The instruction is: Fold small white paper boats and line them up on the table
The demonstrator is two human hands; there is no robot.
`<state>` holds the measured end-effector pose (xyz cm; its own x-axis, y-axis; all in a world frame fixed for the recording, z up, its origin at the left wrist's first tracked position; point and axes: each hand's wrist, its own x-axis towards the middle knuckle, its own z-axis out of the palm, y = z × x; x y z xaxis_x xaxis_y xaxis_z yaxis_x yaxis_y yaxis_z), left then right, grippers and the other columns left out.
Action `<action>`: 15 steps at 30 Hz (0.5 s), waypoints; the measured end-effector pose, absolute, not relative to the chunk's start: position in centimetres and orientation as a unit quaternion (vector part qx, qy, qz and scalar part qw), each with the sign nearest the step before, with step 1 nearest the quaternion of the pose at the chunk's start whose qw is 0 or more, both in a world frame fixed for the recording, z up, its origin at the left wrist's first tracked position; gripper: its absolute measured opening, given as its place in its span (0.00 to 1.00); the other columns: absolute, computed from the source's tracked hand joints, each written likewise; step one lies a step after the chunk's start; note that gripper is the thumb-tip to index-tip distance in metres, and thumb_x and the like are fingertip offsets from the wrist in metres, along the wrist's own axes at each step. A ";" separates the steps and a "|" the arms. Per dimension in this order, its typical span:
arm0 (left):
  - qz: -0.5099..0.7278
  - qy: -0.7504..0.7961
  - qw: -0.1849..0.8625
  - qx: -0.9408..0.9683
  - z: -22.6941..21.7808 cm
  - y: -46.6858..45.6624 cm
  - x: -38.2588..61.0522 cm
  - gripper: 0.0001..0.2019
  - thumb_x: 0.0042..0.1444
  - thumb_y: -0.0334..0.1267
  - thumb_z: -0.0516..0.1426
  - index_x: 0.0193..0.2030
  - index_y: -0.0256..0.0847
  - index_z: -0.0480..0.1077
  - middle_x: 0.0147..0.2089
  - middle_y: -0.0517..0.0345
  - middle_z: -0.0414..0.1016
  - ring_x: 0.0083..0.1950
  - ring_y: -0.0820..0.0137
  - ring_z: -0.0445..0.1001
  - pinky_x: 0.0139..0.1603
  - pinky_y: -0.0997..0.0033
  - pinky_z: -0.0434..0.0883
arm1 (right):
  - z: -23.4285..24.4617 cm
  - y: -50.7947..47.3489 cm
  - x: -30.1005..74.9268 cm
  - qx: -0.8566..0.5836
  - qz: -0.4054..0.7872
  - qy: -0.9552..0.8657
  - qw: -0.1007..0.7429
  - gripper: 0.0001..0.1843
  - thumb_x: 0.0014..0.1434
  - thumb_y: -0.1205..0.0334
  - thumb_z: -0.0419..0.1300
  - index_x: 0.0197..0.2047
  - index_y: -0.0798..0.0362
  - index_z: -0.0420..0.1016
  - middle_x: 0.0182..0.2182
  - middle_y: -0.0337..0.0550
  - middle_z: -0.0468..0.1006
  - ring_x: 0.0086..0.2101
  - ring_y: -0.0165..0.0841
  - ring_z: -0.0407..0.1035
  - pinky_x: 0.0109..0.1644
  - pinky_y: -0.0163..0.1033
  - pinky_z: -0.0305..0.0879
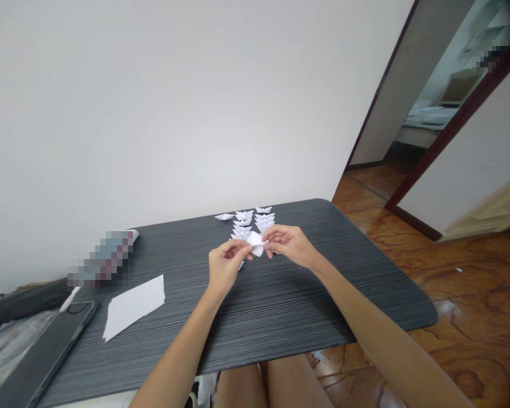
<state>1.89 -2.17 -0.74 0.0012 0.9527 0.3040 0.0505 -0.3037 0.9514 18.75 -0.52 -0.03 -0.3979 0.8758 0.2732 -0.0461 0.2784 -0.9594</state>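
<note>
Left hand [226,259] and right hand [292,245] pinch folded paper [257,242] between them above mid-counter [297,309], paper boats [264,219] toward the far edge; the far-left corner's pack [104,260] seems too blurred to read.

Diffuse, fairly bright light on wall [195,113]. Soft shadow on worktop [255,311], 5 o'clock. Floor [467,306] glare, 4 o'clock. Pixelated patches, 8 and 2 o'clock.
</note>
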 end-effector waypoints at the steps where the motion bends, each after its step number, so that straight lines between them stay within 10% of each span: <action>1: 0.559 0.434 0.402 0.581 -0.7 -2.2 1.9 0.07 0.42 0.38 0.61 0.25 0.35 0.70 0.21 0.59 0.72 0.22 0.73 0.71 0.28 0.74 0.69 | 0.0 -0.6 18.7 -0.315 0.507 -0.662 0.453 0.10 0.47 0.61 0.61 0.31 0.57 0.68 0.17 0.36 0.70 0.20 0.26 0.65 0.24 0.32 0.57; 15: 0.551 0.385 0.431 0.602 -0.7 -2.5 2.1 0.07 0.48 0.37 0.56 0.31 0.36 0.65 0.24 0.58 0.73 0.24 0.72 0.73 0.29 0.74 0.70 | -0.5 -0.1 18.2 -0.311 0.535 -0.593 0.514 0.11 0.42 0.60 0.64 0.24 0.57 0.66 0.22 0.37 0.69 0.21 0.24 0.64 0.28 0.33 0.62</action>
<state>2.07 -2.52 -0.73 0.0954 0.9385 0.3319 -0.0121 -0.3323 0.9431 18.24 -0.11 -0.48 -0.2771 0.9202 0.2766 -0.1810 0.2328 -0.9555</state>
